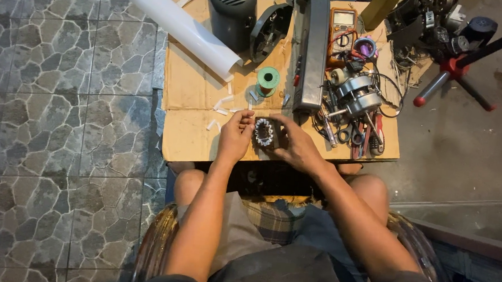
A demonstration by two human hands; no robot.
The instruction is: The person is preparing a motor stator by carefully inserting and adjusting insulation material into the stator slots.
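A round metal motor stator (pixel 264 132) with white slot liners sits between both hands, just above the front edge of a cardboard sheet (pixel 191 86). My right hand (pixel 296 144) grips the stator from its right side. My left hand (pixel 235 135) is at the stator's left, with its fingertips pinched at the upper rim, seemingly on a small white strip. Several loose white paper strips (pixel 223 106) lie on the cardboard just beyond my left hand.
A white rolled sheet (pixel 180 25), a green wire spool (pixel 267 80), a long grey bar (pixel 312 52), an orange multimeter (pixel 343 27), a motor rotor (pixel 357 95) and scissors and pliers (pixel 359 135) lie on the cardboard. A red-jointed stand (pixel 458 72) stands at right. Stone-tiled floor at left.
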